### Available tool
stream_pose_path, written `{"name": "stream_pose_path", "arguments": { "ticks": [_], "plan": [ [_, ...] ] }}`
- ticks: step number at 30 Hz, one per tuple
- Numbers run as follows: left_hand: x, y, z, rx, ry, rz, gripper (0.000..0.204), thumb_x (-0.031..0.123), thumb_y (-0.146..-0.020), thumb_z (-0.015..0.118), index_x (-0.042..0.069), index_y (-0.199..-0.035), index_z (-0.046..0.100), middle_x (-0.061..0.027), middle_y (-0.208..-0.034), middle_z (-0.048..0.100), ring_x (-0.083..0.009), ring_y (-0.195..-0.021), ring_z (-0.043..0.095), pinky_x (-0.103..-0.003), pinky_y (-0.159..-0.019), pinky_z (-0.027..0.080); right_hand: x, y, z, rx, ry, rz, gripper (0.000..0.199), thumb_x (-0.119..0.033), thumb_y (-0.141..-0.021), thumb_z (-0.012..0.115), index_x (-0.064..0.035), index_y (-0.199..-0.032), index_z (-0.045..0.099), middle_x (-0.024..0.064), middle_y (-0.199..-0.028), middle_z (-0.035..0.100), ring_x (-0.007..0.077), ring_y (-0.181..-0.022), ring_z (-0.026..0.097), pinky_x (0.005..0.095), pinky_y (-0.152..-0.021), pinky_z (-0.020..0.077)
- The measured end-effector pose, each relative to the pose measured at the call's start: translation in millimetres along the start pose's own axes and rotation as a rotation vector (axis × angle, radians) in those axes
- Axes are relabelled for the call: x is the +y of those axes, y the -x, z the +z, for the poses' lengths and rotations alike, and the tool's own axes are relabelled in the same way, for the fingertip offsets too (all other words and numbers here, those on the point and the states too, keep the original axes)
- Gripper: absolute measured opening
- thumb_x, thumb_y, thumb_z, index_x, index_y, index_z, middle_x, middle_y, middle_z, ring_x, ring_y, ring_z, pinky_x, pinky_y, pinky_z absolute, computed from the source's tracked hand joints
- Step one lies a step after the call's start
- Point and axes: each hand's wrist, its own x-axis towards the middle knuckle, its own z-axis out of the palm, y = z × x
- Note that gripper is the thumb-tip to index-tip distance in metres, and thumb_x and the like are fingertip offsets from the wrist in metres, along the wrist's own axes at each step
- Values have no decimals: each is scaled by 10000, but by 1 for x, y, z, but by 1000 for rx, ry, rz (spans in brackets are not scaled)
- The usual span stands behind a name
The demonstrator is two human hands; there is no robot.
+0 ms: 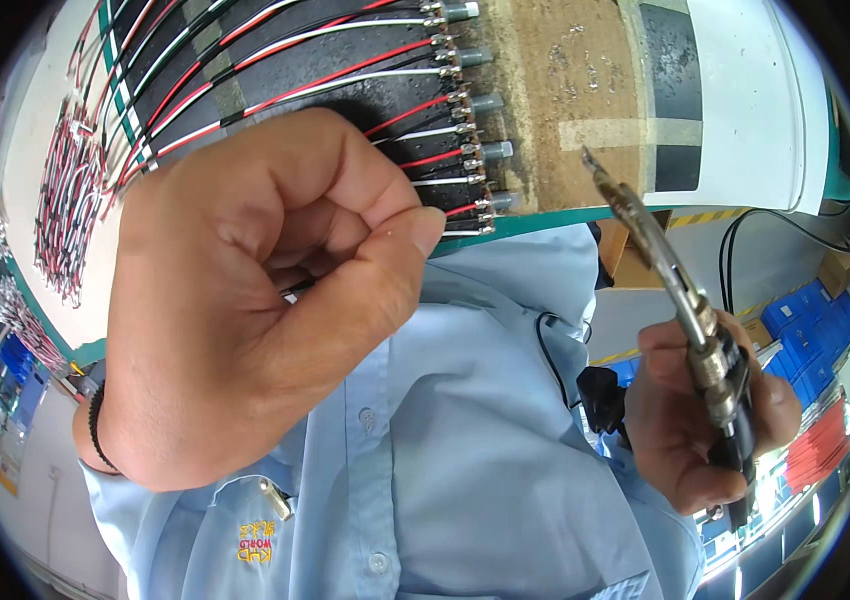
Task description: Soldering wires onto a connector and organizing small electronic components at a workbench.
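Observation:
My left hand (275,260) is closed, its thumb and index fingertip pressed together beside the near end of a row of small grey cylindrical parts with metal terminals (497,150). What the pinch holds, if anything, is hidden; a bit of something dark shows inside the curled fingers. Red, white and black wires (345,75) run from the terminals to the left, partly behind this hand. On the right, my right hand (690,420) grips a soldering iron (680,280) by its dark handle. The iron's tip points up and left, apart from the parts, over the brown board's near edge.
A brown board (575,80) with solder specks and tape lies right of the row. Bundles of red, white and black wires (67,200) lie at the table's left. Black cables (730,255) hang at the right, near blue bins (810,330).

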Motion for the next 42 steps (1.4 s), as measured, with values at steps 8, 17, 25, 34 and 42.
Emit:
{"name": "stream_pose_path", "arguments": {
  "ticks": [8,17,25,34,42],
  "plan": [
    [1,2,0,2,-38,5,116,62,-949,691,-23,-913,621,-62,-715,680,-77,-590,623,-203,-554,508,7,-8,-11,65,-142,3,742,-619,-1019,398,29,-1373,474,319,-981,689,411,-814,687,489,-746,562],
    [-3,7,4,18,-56,42,122,83,-985,650,-25,-936,617,-42,-720,668,-69,-606,620,-205,-561,501,31,-56,-30,438,264,104,586,-466,-1079,348,44,-1164,625,139,-824,671,230,-706,611,336,-683,491],
    [-7,8,12,100,-214,285,151,56,-952,666,-40,-849,611,-31,-616,591,-35,-558,520,-243,-491,402,30,-114,-57,743,-249,157,469,-380,-1077,463,52,-1212,584,156,-995,707,259,-959,697,343,-877,549],
    [-10,17,23,328,-662,672,116,71,-898,664,-8,-839,603,-235,-692,635,-443,-649,618,-478,-564,464,84,-219,-78,553,-636,119,444,-265,-1060,504,111,-1291,452,247,-1223,585,339,-1171,608,379,-1105,493],
    [-28,20,18,451,-786,803,151,50,-868,686,-5,-837,548,-178,-774,584,-396,-718,586,-480,-605,447,35,-214,-64,343,-771,642,463,-260,-1062,488,157,-1260,493,261,-1165,660,331,-1034,692,340,-944,586]
  ]
}}
